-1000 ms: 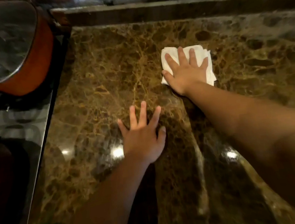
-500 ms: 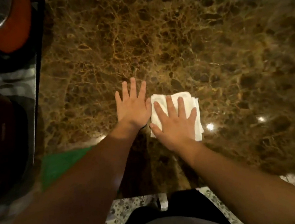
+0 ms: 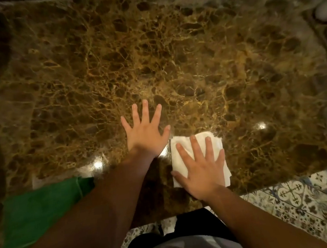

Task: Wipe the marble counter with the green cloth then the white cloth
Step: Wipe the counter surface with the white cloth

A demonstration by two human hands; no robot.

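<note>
Currently the folded white cloth [image 3: 200,156] is pinned flat under the open right hand [image 3: 201,171] near the counter's front edge, just right of the empty, splayed left hand [image 3: 146,134], so even pressure should be kept as strokes are carried outward over the marble counter [image 3: 170,51].
</note>
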